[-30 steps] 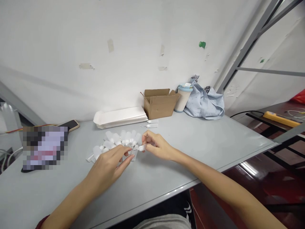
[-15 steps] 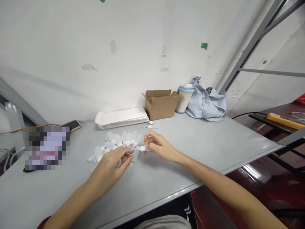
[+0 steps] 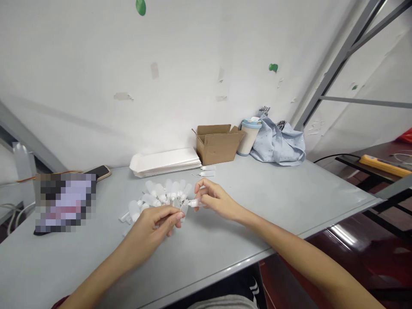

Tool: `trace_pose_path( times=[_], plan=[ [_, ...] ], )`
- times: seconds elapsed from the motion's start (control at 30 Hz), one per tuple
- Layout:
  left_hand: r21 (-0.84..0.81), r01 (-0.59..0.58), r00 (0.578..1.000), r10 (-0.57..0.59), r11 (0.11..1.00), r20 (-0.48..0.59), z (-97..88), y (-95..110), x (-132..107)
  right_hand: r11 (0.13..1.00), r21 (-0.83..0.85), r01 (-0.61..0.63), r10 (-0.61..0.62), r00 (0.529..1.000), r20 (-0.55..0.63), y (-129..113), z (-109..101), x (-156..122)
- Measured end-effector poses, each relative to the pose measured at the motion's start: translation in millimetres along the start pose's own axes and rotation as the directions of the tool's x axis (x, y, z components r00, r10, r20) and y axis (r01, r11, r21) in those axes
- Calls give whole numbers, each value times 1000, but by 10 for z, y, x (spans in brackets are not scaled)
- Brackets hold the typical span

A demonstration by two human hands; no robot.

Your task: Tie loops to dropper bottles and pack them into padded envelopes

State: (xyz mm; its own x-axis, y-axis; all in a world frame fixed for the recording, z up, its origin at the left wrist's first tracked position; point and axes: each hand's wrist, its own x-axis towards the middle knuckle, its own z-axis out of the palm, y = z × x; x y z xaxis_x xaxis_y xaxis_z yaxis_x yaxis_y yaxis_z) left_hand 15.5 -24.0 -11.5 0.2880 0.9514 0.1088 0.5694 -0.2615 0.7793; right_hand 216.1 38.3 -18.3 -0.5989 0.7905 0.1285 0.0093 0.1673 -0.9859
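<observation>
Between the thumb and fingers of my right hand (image 3: 214, 198) is a small translucent plastic bottle (image 3: 193, 203), its white neck pointing left. My left hand (image 3: 157, 227) pinches at the thin pale tip that runs out from this neck; the exact grip is partly hidden by the fingers. Just behind my left hand, a heap of several similar small bottles (image 3: 160, 192) lies on the grey table (image 3: 244, 231), rounded ends mostly outward. Farther back, two more of these bottles (image 3: 207, 173) lie apart, one with a bent thin tip.
A stack of white flat sheets or trays (image 3: 165, 162) lies along the wall beside an open cardboard box (image 3: 219, 148). To its right are a lidded cup (image 3: 249, 139) and a light blue cloth bag (image 3: 280, 143). A phone (image 3: 103, 172) and a blurred-out item (image 3: 67, 201) lie at left.
My left fingers have shifted slightly right and lower along the bottle's tip. The right hand keeps its hold on the bottle. The camera has tilted up a little.
</observation>
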Motion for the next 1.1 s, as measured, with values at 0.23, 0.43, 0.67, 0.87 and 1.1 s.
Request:
trace_pose_path(
  times=[0.23,0.43,0.67,0.87,1.1],
  plan=[
    [-389,201,973,-228,899,-25,9,-39,40,983,182,-4,-11,996,85,-81,39,-28],
    [-548,213,976,-205,809,75,44,-90,32,987,158,-19,6,997,82,-66,51,-24],
    [-528,254,967,-230,810,113,40,-39,19,984,177,-34,19,996,84,-65,56,-21],
    [-481,197,980,-183,854,76,46,-23,21,988,153,-38,23,995,96,-82,65,-33],
    [-330,168,985,-170,929,23,120,-1,27,982,61,-178,177,984,10,-80,113,-32]
  ],
)
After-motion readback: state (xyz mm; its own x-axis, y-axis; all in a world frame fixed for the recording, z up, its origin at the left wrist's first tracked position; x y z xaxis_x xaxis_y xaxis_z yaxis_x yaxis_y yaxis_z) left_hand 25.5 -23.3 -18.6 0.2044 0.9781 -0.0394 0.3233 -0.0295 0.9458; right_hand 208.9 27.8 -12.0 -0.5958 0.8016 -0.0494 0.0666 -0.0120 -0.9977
